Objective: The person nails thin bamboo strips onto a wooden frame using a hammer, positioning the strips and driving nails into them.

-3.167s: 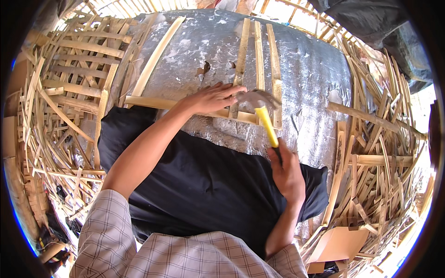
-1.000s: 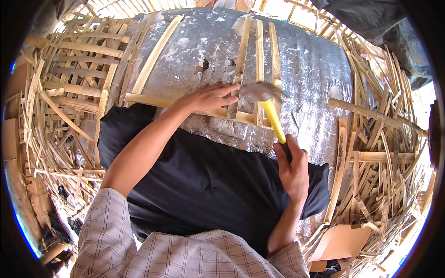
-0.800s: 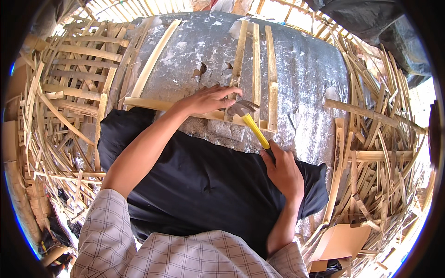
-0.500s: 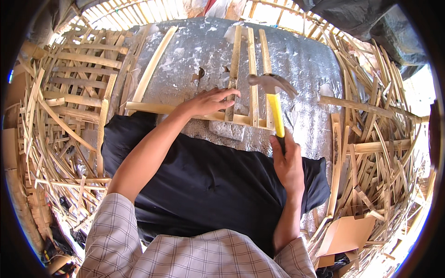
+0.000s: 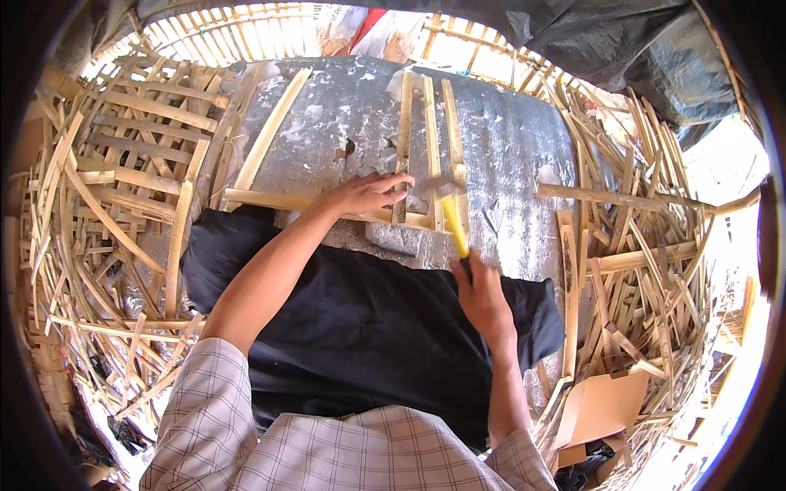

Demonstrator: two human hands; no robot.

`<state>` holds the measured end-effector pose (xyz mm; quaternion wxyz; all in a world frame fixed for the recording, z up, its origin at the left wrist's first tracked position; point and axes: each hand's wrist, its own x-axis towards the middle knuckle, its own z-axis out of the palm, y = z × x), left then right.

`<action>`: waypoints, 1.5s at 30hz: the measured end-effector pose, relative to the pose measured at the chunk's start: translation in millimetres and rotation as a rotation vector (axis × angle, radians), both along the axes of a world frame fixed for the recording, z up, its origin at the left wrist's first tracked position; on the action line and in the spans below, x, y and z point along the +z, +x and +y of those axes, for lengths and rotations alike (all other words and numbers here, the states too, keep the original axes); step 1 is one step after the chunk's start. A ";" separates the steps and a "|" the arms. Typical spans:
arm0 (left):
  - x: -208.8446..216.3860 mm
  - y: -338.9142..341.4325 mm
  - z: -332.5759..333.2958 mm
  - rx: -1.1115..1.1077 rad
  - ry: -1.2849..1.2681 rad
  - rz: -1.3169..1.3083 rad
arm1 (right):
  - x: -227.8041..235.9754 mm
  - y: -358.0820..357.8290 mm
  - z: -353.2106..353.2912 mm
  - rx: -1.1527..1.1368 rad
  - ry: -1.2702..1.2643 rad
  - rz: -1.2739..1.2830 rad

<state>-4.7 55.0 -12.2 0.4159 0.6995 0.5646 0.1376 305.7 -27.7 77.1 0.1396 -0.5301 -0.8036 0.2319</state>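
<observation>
My right hand [image 5: 485,304] is closed round the black grip of a claw hammer with a yellow handle [image 5: 455,227]. The hammer's blurred metal head [image 5: 440,186] is just right of my left fingertips, over the bamboo slats. My left hand [image 5: 367,195] curls its fingers over an upright bamboo slat [image 5: 404,123], the leftmost of three set side by side. Their lower ends meet a bamboo crosspiece [image 5: 274,200] that runs partly under my left hand. Whether a nail sits between my fingers cannot be made out. Below the joint lies a grey block [image 5: 395,239].
A black cloth [image 5: 368,327] covers my lap. Behind the slats is a worn silver sheet [image 5: 516,139], with a lone strip [image 5: 272,127] on it. Woven bamboo [image 5: 151,151] stands at left, heaped bamboo strips [image 5: 655,303] at right, and an open cardboard box [image 5: 602,407] at lower right.
The hammer has swung down and left, its head now close to my left fingers and over the slats. My left hand stays at the leftmost slat. The whole view has shifted slightly.
</observation>
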 end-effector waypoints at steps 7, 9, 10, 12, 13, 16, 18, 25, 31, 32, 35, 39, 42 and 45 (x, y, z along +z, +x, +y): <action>-2.2 -3.2 -1.7 -0.021 -0.027 0.020 | 20.8 -2.8 0.0 -0.118 -0.152 0.195; -2.1 -5.6 -6.7 0.007 -0.018 0.037 | 4.8 -12.9 -2.9 -0.166 -0.106 0.252; -4.5 -7.1 -7.3 0.021 0.002 0.029 | 1.3 -14.6 -6.1 -0.089 -0.010 0.176; -9.2 -10.8 -2.3 0.009 0.028 -0.010 | 5.5 -13.1 -11.0 0.052 -0.031 -0.082; -8.4 -10.5 -4.4 0.003 0.025 -0.003 | 5.3 -12.5 -11.4 0.070 -0.027 -0.037; -4.7 -5.9 -6.9 -0.008 0.025 0.040 | 20.2 -13.7 -13.3 0.057 -0.068 0.075; 12.0 -4.0 -11.9 0.023 -0.037 0.102 | 36.7 -25.3 -15.1 -0.033 -0.174 0.140; -12.1 -9.3 -5.7 0.003 0.035 0.064 | 15.1 -21.7 -18.8 0.079 0.012 -0.040; 2.5 -4.0 -9.1 0.011 -0.024 0.094 | 10.6 -13.3 -7.6 -0.047 -0.005 0.206; 2.6 -4.8 -7.1 0.001 -0.019 0.076 | 4.0 -15.2 -10.5 -0.044 0.055 0.210; -4.8 -6.0 -8.7 -0.002 0.035 0.090 | 26.5 -20.0 -6.7 0.079 0.000 -0.023; -20.5 -9.9 -12.7 0.040 0.114 0.098 | 56.6 -28.6 4.0 0.057 -0.129 -0.022; 5.4 -1.3 -6.8 0.000 -0.015 0.095 | 47.3 -27.5 1.9 -0.041 -0.051 0.113; 11.4 -0.4 -6.4 -0.001 0.008 0.087 | 16.5 -16.8 -13.1 0.053 0.225 0.024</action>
